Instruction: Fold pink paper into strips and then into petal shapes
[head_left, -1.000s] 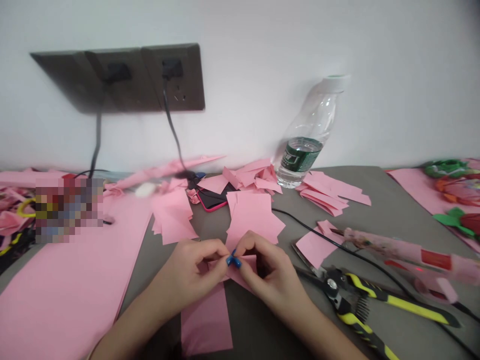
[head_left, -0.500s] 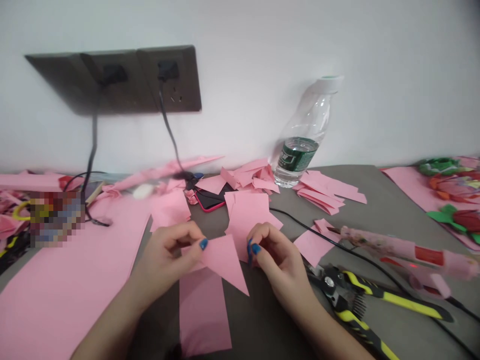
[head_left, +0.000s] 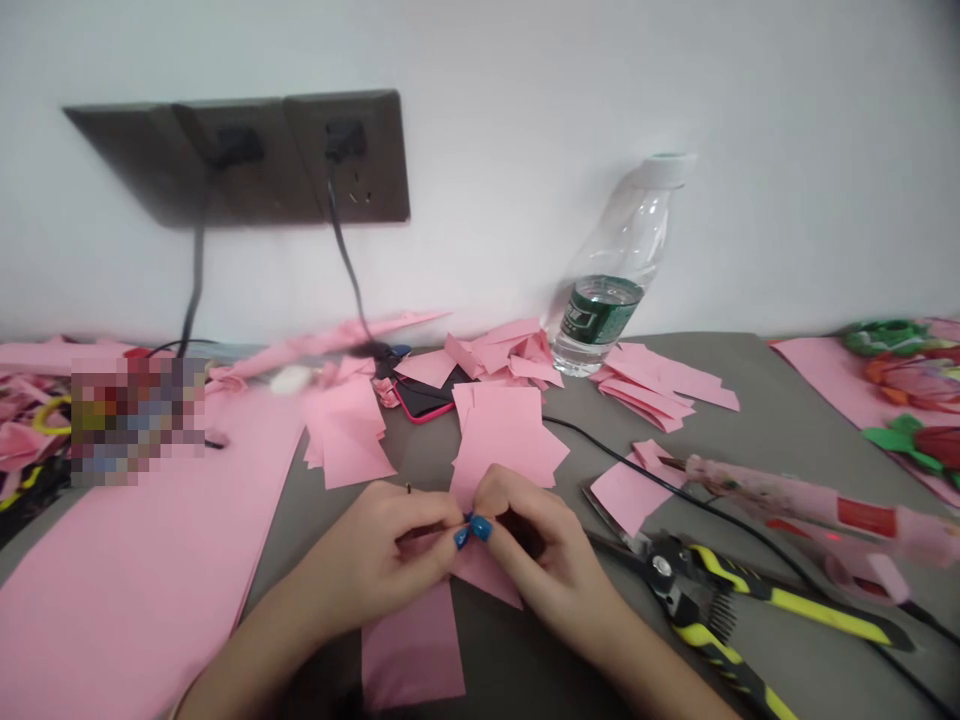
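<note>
My left hand (head_left: 394, 540) and my right hand (head_left: 536, 550) meet at the fingertips, thumbs with blue nails side by side. Both pinch one small piece of pink paper (head_left: 489, 575), whose lower part shows beneath the fingers; the pinched edge is hidden. Below them a pink paper strip (head_left: 412, 655) lies on the grey table. Just beyond my hands rests a stack of cut pink paper pieces (head_left: 501, 425), with a second stack (head_left: 349, 430) to its left.
At right lie yellow-and-black pliers (head_left: 675, 580) and a pink glue gun (head_left: 825, 505) with a black cord. A water bottle (head_left: 604, 310) leans on the wall near a phone (head_left: 424, 402). Large pink sheets (head_left: 142, 590) cover the left; paper flowers (head_left: 911, 440) sit far right.
My left hand has moved right with the pink paper and my right hand slightly left, so their fingertips now meet. Both now pinch the paper, which has turned and is more hidden.
</note>
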